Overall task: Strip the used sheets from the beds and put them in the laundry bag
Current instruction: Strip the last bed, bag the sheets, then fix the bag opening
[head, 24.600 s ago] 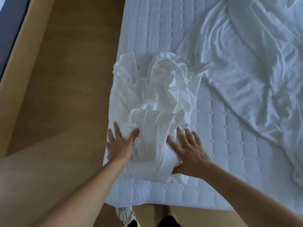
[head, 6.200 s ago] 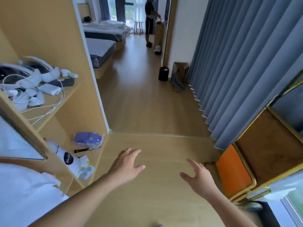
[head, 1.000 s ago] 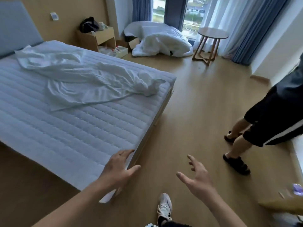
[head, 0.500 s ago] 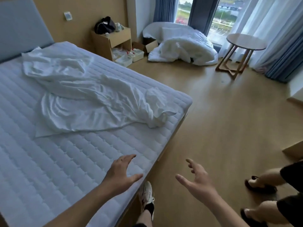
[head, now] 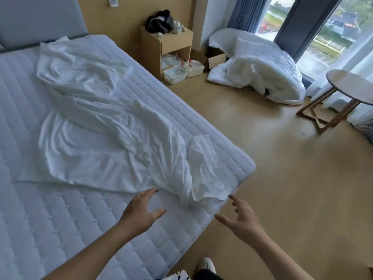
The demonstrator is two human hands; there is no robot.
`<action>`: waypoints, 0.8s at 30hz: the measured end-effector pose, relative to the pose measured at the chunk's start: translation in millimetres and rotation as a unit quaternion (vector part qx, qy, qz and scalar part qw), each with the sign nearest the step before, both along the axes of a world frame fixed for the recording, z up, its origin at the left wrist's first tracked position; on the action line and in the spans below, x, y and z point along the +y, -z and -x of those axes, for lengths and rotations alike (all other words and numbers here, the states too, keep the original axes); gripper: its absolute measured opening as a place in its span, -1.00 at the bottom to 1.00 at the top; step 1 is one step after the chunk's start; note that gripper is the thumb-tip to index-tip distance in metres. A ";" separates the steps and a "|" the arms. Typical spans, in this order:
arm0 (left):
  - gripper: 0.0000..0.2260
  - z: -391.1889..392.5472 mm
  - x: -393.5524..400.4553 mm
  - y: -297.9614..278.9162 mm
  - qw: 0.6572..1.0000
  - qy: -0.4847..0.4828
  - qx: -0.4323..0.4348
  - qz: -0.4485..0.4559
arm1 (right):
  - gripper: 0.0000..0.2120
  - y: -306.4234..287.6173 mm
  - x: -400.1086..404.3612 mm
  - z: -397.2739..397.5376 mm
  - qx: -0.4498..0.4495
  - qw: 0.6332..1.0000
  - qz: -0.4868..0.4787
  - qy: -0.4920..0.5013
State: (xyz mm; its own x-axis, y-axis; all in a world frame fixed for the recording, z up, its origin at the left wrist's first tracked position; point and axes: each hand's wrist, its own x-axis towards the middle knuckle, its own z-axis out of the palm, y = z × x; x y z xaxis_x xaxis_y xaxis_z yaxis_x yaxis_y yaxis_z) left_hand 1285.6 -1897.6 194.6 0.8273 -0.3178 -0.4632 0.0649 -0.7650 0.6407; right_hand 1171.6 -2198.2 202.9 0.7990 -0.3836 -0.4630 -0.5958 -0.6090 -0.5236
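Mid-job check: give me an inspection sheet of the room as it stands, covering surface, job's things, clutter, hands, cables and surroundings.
Surface: quilted mattress, bare apart from one sheet.
Job's things: crumpled white sheet lying loose across the mattress, its near end at the corner; laundry bag not in view.
Clutter: white duvet heap on the floor by the window; plastic bins and an open cardboard box beside the nightstand; black bag on top of it.
Hands: left hand and right hand both open, reaching towards the sheet's near end, holding nothing.
Cables: nothing seen clearly.
Surroundings: wooden floor, round side table, blue curtains, window.
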 end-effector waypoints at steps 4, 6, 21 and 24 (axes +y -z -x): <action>-0.39 -9.0 -3.4 15.7 0.994 -0.103 0.032 -0.018 | -0.09 38.5 -37.8 -71.5 0.067 0.991 0.007 -0.117; -0.39 -5.5 -7.4 17.1 0.985 -0.162 0.045 -0.041 | -0.08 68.0 -53.5 -109.0 0.095 0.984 0.000 -0.153; -0.39 12.1 -131.8 61.8 0.929 -0.309 0.168 -0.115 | -0.27 215.3 -92.9 -181.3 0.224 0.945 -0.237 0.033; -0.40 11.5 -150.3 71.9 0.901 -0.375 0.205 -0.074 | -0.54 195.2 -84.3 -165.9 0.189 0.953 -0.231 -0.048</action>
